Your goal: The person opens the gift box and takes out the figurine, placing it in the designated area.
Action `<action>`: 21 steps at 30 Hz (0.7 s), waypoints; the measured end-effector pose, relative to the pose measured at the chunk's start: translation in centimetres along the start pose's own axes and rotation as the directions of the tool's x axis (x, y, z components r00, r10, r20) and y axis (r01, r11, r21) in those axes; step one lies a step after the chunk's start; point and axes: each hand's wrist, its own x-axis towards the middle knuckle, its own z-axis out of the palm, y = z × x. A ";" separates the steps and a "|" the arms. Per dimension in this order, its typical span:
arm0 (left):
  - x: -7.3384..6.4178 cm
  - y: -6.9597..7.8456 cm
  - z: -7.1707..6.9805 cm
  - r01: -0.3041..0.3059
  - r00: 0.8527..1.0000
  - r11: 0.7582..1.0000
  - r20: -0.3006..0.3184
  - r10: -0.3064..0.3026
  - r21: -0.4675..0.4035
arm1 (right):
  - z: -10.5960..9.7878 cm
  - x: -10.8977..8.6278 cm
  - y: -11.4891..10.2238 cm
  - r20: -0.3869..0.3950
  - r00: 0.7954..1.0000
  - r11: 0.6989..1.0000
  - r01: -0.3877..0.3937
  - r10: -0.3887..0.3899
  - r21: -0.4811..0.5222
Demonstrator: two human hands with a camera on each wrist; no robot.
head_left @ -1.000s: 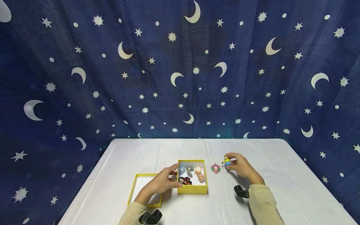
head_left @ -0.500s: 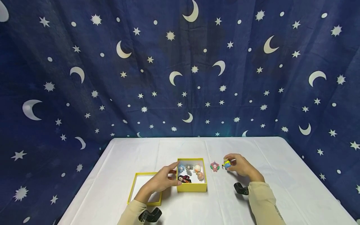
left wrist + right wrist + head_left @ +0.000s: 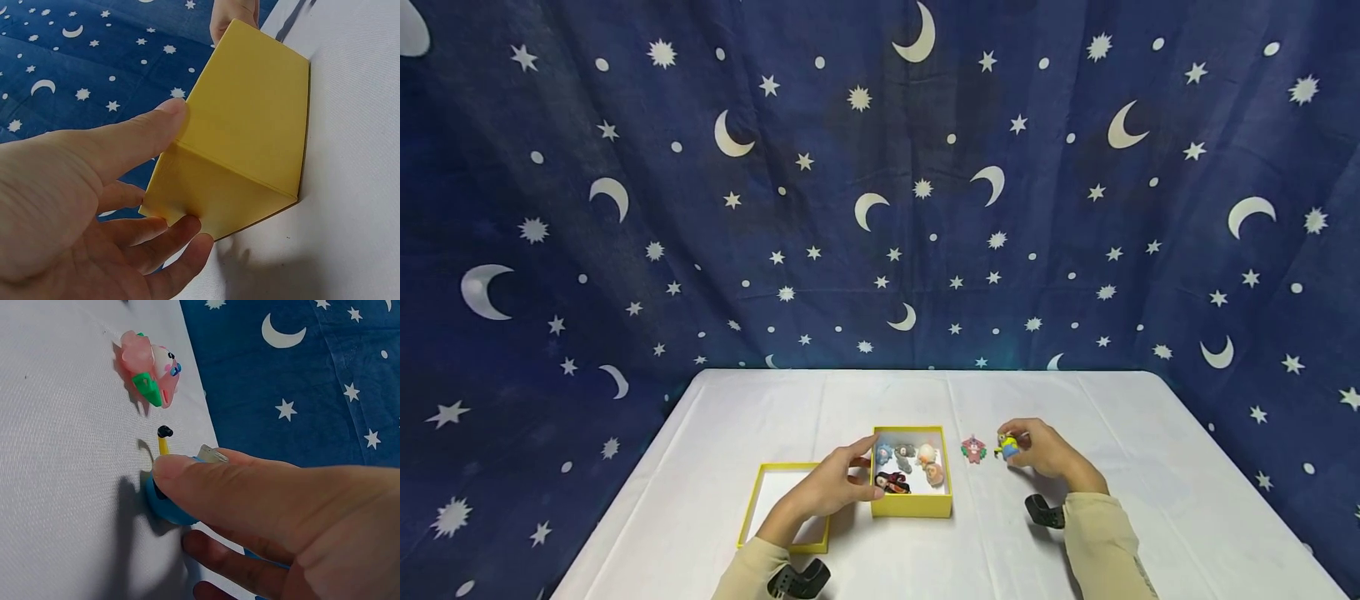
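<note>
My left hand [image 3: 831, 483] holds a corner of the open yellow box [image 3: 913, 506], thumb on the near wall and fingers against the left wall. In the left wrist view the fingertips press low on that side of the box [image 3: 244, 112]. Inside lie several small toy figures, among them a dark red-and-black one [image 3: 895, 483] and a pale one [image 3: 927, 453]. My right hand [image 3: 1048, 450] pinches a yellow and blue Minion figure [image 3: 1008, 447] right at the white tabletop; the thumb hides much of it in the right wrist view. Left of it lies a pink figure with green parts [image 3: 973, 450].
A yellow-rimmed box lid [image 3: 808, 548] lies inside-up left of the box, partly under my left forearm. White cloth [image 3: 1150, 467] covers the table. A dark blue curtain [image 3: 820, 208] with moons and stars hangs behind the table.
My right hand has lowered the Minion figure to the tabletop and shifted it slightly nearer, beside the pink figure. My left hand stays on the box.
</note>
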 end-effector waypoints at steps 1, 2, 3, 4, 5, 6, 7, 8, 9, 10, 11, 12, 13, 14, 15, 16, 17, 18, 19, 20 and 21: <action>0.0 0.0 0.0 -0.001 1.000 1.000 0.003 0.001 -0.002 | 0.0 0.0 0.0 0.003 1.000 1.000 0.007 -0.007 -0.003; 0.0 0.1 0.0 -0.002 1.000 1.000 0.006 0.002 -0.006 | 0.0 -0.1 0.0 0.006 1.000 1.000 0.014 -0.014 -0.005; 0.0 0.1 0.0 -0.002 1.000 1.000 0.008 0.002 -0.009 | 0.0 -0.1 0.0 0.007 1.000 1.000 0.019 -0.019 0.000; 0.0 0.1 0.0 -0.003 1.000 1.000 0.009 0.003 -0.010 | -0.1 -0.1 0.0 0.003 1.000 1.000 0.024 -0.024 0.006; 0.0 0.1 0.0 -0.004 1.000 1.000 0.009 0.004 -0.010 | -0.1 -0.1 0.0 0.001 1.000 1.000 0.026 -0.026 0.006; 0.0 0.1 0.0 -0.005 1.000 1.000 0.009 0.005 -0.010 | -0.1 -0.1 0.0 0.002 1.000 1.000 0.030 -0.030 0.003; 0.0 0.1 0.0 0.001 1.000 1.000 0.006 -0.001 -0.009 | -0.1 -0.2 0.1 -0.001 1.000 1.000 0.028 -0.028 0.000; 0.0 0.2 0.0 0.003 1.000 1.000 0.004 -0.003 -0.004 | -0.2 -0.2 0.1 -0.001 1.000 1.000 0.023 -0.023 0.001; 0.0 0.3 0.0 0.004 1.000 1.000 0.002 -0.004 0.004 | -0.2 -0.2 0.1 -0.004 1.000 1.000 0.019 -0.019 -0.002; 0.0 0.3 0.0 0.005 1.000 1.000 0.000 -0.005 0.011 | -0.3 -0.1 0.2 -0.005 1.000 1.000 0.019 -0.019 -0.007; 0.0 0.4 0.0 0.008 1.000 1.000 -0.003 -0.008 0.018 | -0.3 -0.1 0.1 -0.004 1.000 1.000 0.018 -0.018 -0.008; 0.1 0.5 0.0 0.012 1.000 1.000 -0.005 -0.011 0.025 | -0.4 -0.1 0.1 -0.001 1.000 1.000 0.022 -0.022 -0.009; 0.1 0.6 0.0 0.015 1.000 0.999 -0.007 -0.014 0.031 | -0.4 -0.1 0.1 0.001 1.000 1.000 0.026 -0.026 -0.009; 0.1 0.6 0.0 0.016 1.000 0.999 -0.006 -0.016 0.034 | -0.4 -0.1 0.1 0.004 1.000 1.000 0.029 -0.029 -0.008; 0.1 0.6 0.0 0.017 1.000 0.999 -0.007 -0.016 0.035 | -0.4 -0.1 0.1 0.005 0.999 0.999 0.032 -0.032 -0.010; 0.1 0.5 0.0 0.019 1.000 0.999 -0.007 -0.018 0.034 | -0.4 -0.1 0.0 0.006 0.999 0.999 0.034 -0.034 -0.008; 0.0 0.5 0.0 0.020 1.000 0.999 -0.006 -0.020 0.033 | -0.4 -0.1 0.0 0.008 0.999 0.999 0.032 -0.032 -0.008; 0.0 0.4 0.0 0.020 1.000 0.999 -0.006 -0.020 0.032 | -0.3 -0.2 0.0 0.011 0.999 0.999 0.031 -0.031 -0.012; 0.0 0.4 0.0 0.020 1.000 0.999 -0.006 -0.020 0.031 | -0.3 -0.2 -0.1 0.013 0.999 0.999 0.032 -0.032 -0.013; -0.1 0.4 0.1 0.020 1.000 0.999 -0.007 -0.020 0.030 | -0.3 -0.2 -0.1 0.014 0.999 0.999 0.031 -0.031 -0.012; -0.1 0.3 0.1 0.021 1.000 0.999 -0.007 -0.021 0.027 | -0.2 -0.2 -0.1 0.017 0.999 0.999 0.032 -0.032 -0.014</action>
